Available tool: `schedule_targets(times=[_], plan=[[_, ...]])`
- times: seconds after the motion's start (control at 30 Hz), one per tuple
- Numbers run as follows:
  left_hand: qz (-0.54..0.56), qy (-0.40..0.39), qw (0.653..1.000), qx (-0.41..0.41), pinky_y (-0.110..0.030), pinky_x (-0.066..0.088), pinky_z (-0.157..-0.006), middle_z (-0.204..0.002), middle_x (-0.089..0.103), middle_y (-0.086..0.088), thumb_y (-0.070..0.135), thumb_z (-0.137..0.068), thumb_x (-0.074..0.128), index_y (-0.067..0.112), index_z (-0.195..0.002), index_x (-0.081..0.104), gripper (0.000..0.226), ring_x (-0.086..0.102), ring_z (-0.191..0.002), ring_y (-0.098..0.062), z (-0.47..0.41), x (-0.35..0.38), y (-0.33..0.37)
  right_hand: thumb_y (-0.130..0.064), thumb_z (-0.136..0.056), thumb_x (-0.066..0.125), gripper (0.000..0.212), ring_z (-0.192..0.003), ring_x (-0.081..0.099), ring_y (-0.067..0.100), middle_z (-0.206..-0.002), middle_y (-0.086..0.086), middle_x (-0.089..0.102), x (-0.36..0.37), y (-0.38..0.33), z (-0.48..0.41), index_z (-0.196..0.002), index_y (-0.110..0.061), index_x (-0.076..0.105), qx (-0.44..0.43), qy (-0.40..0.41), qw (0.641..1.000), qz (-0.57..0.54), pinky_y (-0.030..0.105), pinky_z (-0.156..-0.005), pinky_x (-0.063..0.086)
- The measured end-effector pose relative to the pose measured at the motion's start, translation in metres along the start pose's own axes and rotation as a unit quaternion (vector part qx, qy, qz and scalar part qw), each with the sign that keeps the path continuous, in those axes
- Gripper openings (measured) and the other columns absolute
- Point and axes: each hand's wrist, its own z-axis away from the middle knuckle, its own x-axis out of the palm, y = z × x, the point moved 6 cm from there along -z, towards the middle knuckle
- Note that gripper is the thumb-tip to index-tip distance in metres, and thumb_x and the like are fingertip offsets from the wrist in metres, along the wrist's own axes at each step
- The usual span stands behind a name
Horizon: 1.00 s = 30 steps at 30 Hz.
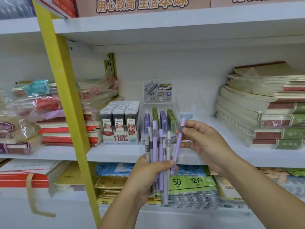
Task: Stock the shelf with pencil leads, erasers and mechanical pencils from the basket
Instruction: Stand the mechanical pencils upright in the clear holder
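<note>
White shop shelf [115, 154] w/ lead boxes [120, 123], left hand [148, 177] gripping pencil bunch [156, 146], right hand [203, 142] pinching one purple pencil [177, 144]

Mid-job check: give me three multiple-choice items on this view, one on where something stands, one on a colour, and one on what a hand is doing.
1. Where does the lead box stand?
A) left of the clear display box
B) right of it
C) on top of it

2. What colour is the pencil in the right hand?
A) red
B) purple
C) black

3. What is the left hand doing?
A) hanging empty
B) lying flat and open
C) gripping a bundle of pencils

Answers:
1. A, the two boxes stand side by side.
2. B, its barrel is pale purple.
3. C, its fingers wrap round the bundle.
</note>
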Motion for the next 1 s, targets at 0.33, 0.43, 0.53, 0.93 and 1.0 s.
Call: schedule_targets(times=[0.33, 0.43, 0.53, 0.93, 1.0], plan=[[0.072, 0.052, 0.995, 0.037, -0.03, 0.06, -0.06, -0.092, 0.078, -0.014, 0.008, -0.075, 0.081, 0.001, -0.111, 0.066, 0.04, 0.076, -0.084, -0.025, -0.005, -0.003, 0.024, -0.006, -0.083, 0.065, 0.04, -0.083, 0.073, 0.019, -0.09, 0.007, 0.075, -0.02, -0.072, -0.017, -0.11, -0.033, 0.053, -0.154, 0.095, 0.978, 0.099, 0.025, -0.067, 0.058], [0.09, 0.071, 0.991, 0.065, -0.029, 0.059, -0.057, -0.091, 0.078, -0.012, 0.018, -0.064, 0.083, 0.0, -0.11, 0.067, 0.052, 0.077, -0.081, -0.023, -0.01, -0.006, 0.038, 0.001, -0.088, 0.062, 0.042, -0.082, 0.072, 0.017, -0.083, 0.008, 0.073, -0.033, -0.112, -0.042, -0.1, -0.037, 0.049, -0.237, 0.124, 0.944, 0.194, 0.025, -0.064, 0.057], [0.111, 0.089, 0.986, 0.085, -0.025, 0.058, -0.058, -0.087, 0.078, -0.015, 0.022, -0.057, 0.081, -0.005, -0.11, 0.066, 0.062, 0.076, -0.076, -0.021, -0.017, -0.008, 0.046, -0.004, -0.085, 0.065, 0.037, -0.077, 0.071, 0.021, -0.085, 0.009, 0.07, -0.041, -0.115, -0.079, -0.094, -0.031, 0.042, -0.233, 0.135, 0.915, 0.301, 0.03, -0.064, 0.06], [0.125, 0.117, 0.981, 0.089, -0.029, 0.06, -0.061, -0.083, 0.077, -0.018, 0.025, -0.052, 0.083, 0.004, -0.088, 0.078, 0.042, 0.075, -0.073, -0.022, -0.041, -0.006, 0.046, -0.006, -0.085, 0.062, 0.032, -0.063, 0.066, 0.012, -0.078, 0.009, 0.067, -0.045, -0.062, -0.176, -0.096, -0.023, 0.037, -0.179, 0.042, 0.851, 0.492, 0.033, -0.067, 0.057], [0.132, 0.129, 0.978, 0.092, -0.028, 0.06, -0.06, -0.082, 0.077, -0.017, 0.022, -0.055, 0.081, 0.001, -0.094, 0.076, 0.045, 0.075, -0.072, -0.021, -0.038, -0.006, 0.046, -0.006, -0.086, 0.061, 0.031, -0.062, 0.066, 0.01, -0.079, 0.011, 0.067, -0.044, -0.058, -0.179, -0.096, -0.021, 0.037, -0.174, 0.033, 0.847, 0.502, 0.029, -0.064, 0.055]])
